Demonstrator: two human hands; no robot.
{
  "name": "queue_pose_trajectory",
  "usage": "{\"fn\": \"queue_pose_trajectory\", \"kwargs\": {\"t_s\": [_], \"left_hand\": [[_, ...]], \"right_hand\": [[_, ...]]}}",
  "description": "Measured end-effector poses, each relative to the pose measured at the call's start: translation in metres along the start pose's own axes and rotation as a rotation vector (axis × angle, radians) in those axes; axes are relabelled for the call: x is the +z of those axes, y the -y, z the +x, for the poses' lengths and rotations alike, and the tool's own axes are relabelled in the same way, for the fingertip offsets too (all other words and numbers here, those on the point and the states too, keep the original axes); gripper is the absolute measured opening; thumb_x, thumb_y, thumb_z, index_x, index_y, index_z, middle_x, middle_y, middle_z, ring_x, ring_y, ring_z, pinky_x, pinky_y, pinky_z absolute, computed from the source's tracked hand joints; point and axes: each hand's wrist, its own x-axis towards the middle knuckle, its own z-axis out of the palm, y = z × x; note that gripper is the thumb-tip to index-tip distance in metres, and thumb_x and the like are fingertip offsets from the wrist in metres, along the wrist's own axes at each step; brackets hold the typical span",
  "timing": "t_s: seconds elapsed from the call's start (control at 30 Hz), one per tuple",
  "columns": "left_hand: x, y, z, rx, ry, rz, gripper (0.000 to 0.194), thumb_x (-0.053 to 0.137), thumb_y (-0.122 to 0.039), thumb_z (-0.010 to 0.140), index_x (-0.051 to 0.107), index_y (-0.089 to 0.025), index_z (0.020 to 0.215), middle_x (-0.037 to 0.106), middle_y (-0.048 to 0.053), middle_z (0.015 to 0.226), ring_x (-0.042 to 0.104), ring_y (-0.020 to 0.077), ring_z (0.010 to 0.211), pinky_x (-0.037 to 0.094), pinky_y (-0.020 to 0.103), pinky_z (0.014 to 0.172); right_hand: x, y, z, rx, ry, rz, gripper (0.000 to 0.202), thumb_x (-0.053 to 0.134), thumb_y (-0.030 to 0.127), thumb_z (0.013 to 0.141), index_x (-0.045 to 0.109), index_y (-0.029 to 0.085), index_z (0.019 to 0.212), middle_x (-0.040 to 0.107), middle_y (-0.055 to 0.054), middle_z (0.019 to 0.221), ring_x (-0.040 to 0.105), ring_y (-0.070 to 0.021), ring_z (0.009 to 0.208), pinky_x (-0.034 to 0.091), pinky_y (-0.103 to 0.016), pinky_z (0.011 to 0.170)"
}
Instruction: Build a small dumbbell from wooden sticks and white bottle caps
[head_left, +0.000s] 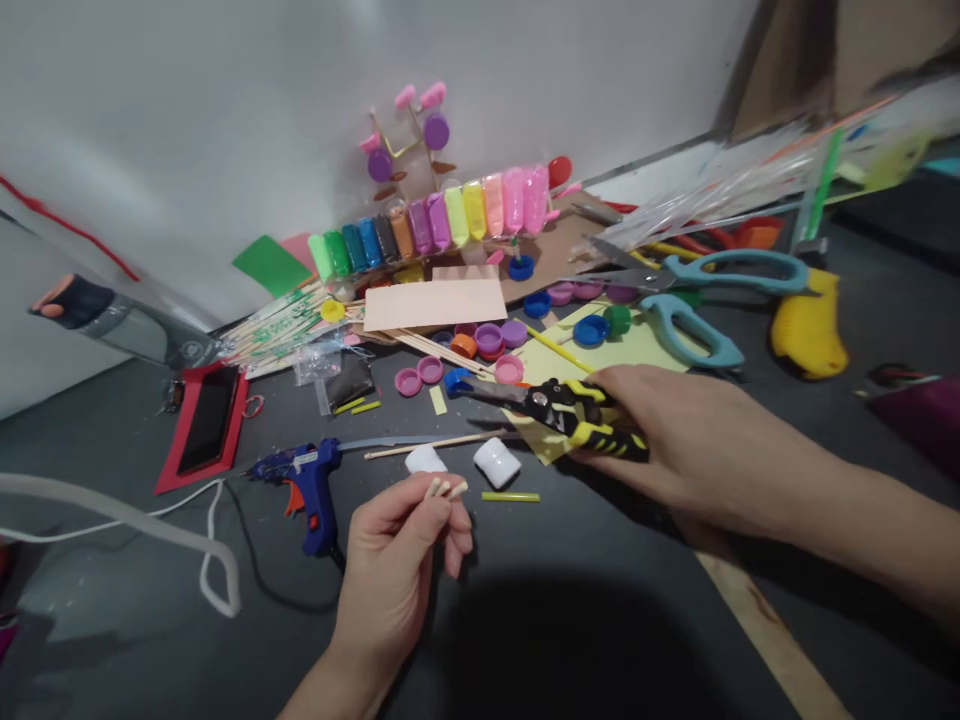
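Note:
My left hand (pixel 405 540) pinches several short pieces of wooden stick (pixel 447 489) between thumb and fingers, their pale ends pointing up and right. My right hand (pixel 675 440) grips black and yellow pliers (pixel 551 403), whose jaws point left over the bottle caps. Just beyond my left hand are two white rounded pieces (pixel 496 463), the left one partly hidden behind the fingers. A long thin wooden stick (pixel 409 449) lies behind them. A short yellow-green tube (pixel 510 497) rests on the dark table to the right of my left hand.
A blue glue gun (pixel 319 500) with a cord lies left. Colourful bottle caps (pixel 489 336), skewers (pixel 281 325) and a row of clay packs (pixel 439 220) fill the back. Blue-handled scissors (pixel 694 345) lie behind my right hand. A phone (pixel 208 420) and a bottle (pixel 124 320) are at the left.

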Motion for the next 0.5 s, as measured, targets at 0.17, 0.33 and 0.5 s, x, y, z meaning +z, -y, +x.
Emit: {"fn": "queue_pose_trajectory", "kwargs": {"t_s": [0.17, 0.33, 0.5], "left_hand": [[0.001, 0.001, -0.003, -0.026, 0.009, 0.104, 0.022, 0.085, -0.033, 0.073, 0.079, -0.014, 0.081, 0.065, 0.003, 0.06, 0.052, 0.0074, 0.049, 0.043, 0.016, 0.043], [0.004, 0.003, -0.002, 0.041, 0.013, 0.162, 0.024, 0.083, -0.034, 0.074, 0.078, -0.012, 0.081, 0.066, 0.003, 0.064, 0.052, 0.0077, 0.051, 0.043, 0.017, 0.045], [0.009, 0.005, -0.002, 0.044, 0.078, 0.146, 0.027, 0.077, -0.038, 0.081, 0.078, -0.014, 0.094, 0.068, 0.004, 0.071, 0.053, 0.0071, 0.054, 0.041, 0.017, 0.048]], "right_hand": [[-0.02, -0.017, 0.003, 0.181, 0.024, -0.245, 0.053, 0.041, 0.068, 0.092, 0.052, 0.016, 0.096, 0.066, -0.014, 0.085, 0.066, -0.033, 0.076, 0.044, -0.037, 0.062], [-0.034, -0.018, -0.005, 0.271, 0.116, -0.322, 0.046, 0.048, 0.055, 0.093, 0.057, 0.01, 0.1, 0.068, -0.02, 0.092, 0.068, -0.0374, 0.088, 0.05, -0.043, 0.072], [-0.03, -0.017, -0.009, 0.268, 0.098, -0.273, 0.05, 0.064, 0.056, 0.085, 0.064, 0.008, 0.098, 0.069, -0.023, 0.095, 0.066, -0.0401, 0.091, 0.051, -0.048, 0.077]]}}
